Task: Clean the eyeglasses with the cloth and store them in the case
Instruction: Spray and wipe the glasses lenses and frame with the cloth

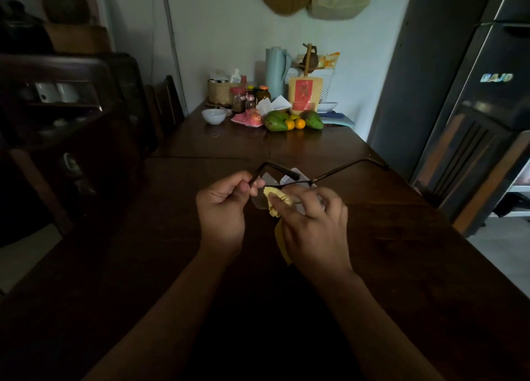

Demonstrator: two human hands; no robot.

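The left hand pinches the eyeglasses by the frame's corner, held up above the middle of the dark wooden table. The right hand presses the yellow cloth on a lens. Rub softly in small circles, I think. One pair of glasses, one cloth. I cannot see a case for sure.

Left hand grips the glasses at the frame's left corner, temples unfolded. Right hand presses a yellow cloth onto a lens, above the dark bench.
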